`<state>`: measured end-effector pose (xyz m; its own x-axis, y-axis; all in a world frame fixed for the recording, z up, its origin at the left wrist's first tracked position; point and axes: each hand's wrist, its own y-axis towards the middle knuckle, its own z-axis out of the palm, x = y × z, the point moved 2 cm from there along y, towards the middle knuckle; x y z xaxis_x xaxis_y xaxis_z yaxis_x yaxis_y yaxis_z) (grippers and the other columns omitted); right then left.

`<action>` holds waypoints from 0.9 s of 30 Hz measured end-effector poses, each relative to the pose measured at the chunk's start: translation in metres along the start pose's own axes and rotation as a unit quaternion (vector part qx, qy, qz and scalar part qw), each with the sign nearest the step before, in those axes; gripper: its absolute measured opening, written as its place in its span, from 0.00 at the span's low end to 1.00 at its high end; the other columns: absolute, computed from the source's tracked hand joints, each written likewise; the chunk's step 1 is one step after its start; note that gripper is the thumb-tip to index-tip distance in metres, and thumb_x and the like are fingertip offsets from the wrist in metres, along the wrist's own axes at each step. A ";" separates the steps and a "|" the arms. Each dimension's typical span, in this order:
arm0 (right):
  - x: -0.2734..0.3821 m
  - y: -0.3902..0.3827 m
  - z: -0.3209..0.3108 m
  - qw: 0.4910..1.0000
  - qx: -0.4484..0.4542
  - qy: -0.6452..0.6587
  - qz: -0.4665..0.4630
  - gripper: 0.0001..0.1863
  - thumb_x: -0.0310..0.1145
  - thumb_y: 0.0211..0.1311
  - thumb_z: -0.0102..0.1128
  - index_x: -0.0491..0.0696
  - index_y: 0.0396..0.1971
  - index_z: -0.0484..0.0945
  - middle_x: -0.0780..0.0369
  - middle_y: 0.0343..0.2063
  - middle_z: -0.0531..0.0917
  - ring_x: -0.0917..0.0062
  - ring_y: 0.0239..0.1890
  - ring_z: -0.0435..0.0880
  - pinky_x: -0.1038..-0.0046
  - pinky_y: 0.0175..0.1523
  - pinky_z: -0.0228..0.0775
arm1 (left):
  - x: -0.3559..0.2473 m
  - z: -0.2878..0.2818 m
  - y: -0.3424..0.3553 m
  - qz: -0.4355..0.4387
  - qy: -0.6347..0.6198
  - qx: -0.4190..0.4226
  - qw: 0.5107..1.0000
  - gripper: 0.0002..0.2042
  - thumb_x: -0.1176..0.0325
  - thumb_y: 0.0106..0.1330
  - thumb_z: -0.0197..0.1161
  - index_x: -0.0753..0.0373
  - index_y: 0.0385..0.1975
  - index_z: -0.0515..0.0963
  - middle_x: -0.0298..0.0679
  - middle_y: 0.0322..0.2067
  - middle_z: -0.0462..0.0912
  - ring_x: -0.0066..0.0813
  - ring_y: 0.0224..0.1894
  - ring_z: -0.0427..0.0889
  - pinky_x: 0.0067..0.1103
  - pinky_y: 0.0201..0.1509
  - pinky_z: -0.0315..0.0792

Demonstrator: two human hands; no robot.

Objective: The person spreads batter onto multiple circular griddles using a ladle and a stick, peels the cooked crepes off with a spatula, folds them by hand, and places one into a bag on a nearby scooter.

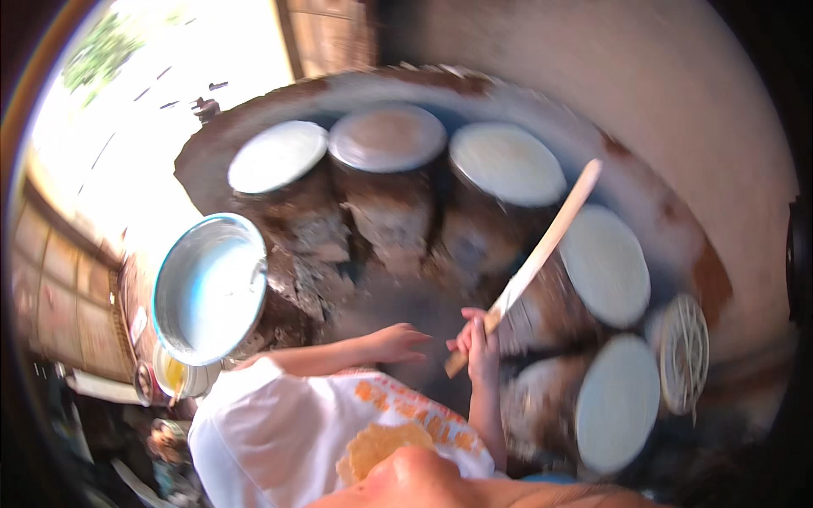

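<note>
My right hand [478,345] is closed round the lower end of a long, flat wooden spatula [542,250], its pale blade slanting up and to the right. My left hand [398,343] is held out over the dark floor, fingers stretched and nothing in them. In an arc before me stand several round cooking plates on sooty clay stoves, most with a pale, whitish top, such as the one at far left [278,157] and the one at right [605,267]. The far middle plate [387,137] looks browner. The spatula's tip passes near the plates at right without visible contact.
A large blue-rimmed basin [210,288] with whitish contents stands at my left. Behind it sits a smaller container with something yellow [175,372]. A round woven rack [683,354] leans at far right. A curved clay wall [644,182] backs the stoves; bright daylight enters at upper left.
</note>
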<state>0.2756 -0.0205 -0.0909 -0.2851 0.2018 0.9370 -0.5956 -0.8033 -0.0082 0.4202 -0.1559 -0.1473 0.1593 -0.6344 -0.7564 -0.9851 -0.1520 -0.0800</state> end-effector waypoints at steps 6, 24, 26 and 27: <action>-0.115 0.067 0.087 0.929 0.043 -0.353 -0.100 0.13 0.35 0.64 0.55 0.43 0.44 0.77 0.66 0.28 0.81 0.83 0.26 0.76 0.79 0.34 0.70 | 0.194 -0.175 -0.171 -0.513 0.135 -0.396 0.750 0.25 0.52 0.64 0.54 0.47 0.61 0.66 0.53 0.47 0.68 0.56 0.47 0.71 0.40 0.49 0.70; -0.229 0.271 0.446 0.683 0.591 -0.429 0.001 0.23 0.32 0.62 0.48 0.56 0.58 0.66 0.47 0.34 0.81 0.51 0.38 0.80 0.57 0.43 0.71 | 0.411 -0.131 -0.280 -0.090 -0.693 -0.705 0.120 0.11 0.68 0.66 0.52 0.57 0.22 0.61 0.29 0.16 0.64 0.19 0.11 0.62 0.16 0.11 0.60; -0.232 0.273 0.437 0.673 0.587 -0.448 0.036 0.23 0.31 0.62 0.48 0.57 0.59 0.67 0.48 0.32 0.81 0.54 0.37 0.81 0.59 0.42 0.72 | 0.288 -0.172 -0.282 -0.336 -0.700 -0.599 0.193 0.05 0.67 0.68 0.49 0.59 0.30 0.67 0.28 0.15 0.61 0.16 0.09 0.55 0.14 0.09 0.54; -0.233 0.272 0.427 0.656 0.582 -0.475 0.072 0.23 0.30 0.62 0.47 0.57 0.59 0.68 0.50 0.31 0.82 0.57 0.36 0.83 0.61 0.41 0.73 | 0.244 -0.185 -0.304 -0.318 -0.718 -0.577 0.224 0.05 0.67 0.69 0.48 0.59 0.38 0.68 0.28 0.16 0.61 0.14 0.10 0.56 0.13 0.10 0.55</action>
<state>0.5003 -0.5248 -0.1622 0.6513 0.0805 0.7546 0.5199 -0.7716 -0.3664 0.7709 -0.4047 -0.1878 -0.7574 0.5660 -0.3256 0.0123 -0.4861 -0.8738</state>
